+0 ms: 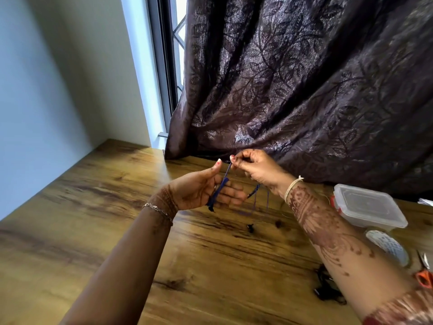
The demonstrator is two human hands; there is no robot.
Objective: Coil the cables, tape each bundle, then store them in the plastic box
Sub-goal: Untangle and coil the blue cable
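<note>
Frame centre: blue cable (220, 190) lies across straight fingers of left hand (199, 192), upper end pinched by right hand (255, 171).

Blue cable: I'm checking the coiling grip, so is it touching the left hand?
Touching. The head view shows the blue cable lying wound across the fingers of the left hand, with no gap.

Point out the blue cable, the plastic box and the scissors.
blue cable (219, 191): head view, on the coiled part.
plastic box (367, 204): head view, middle of its clear lid.
scissors (424, 279): head view, on the orange handle.
</note>
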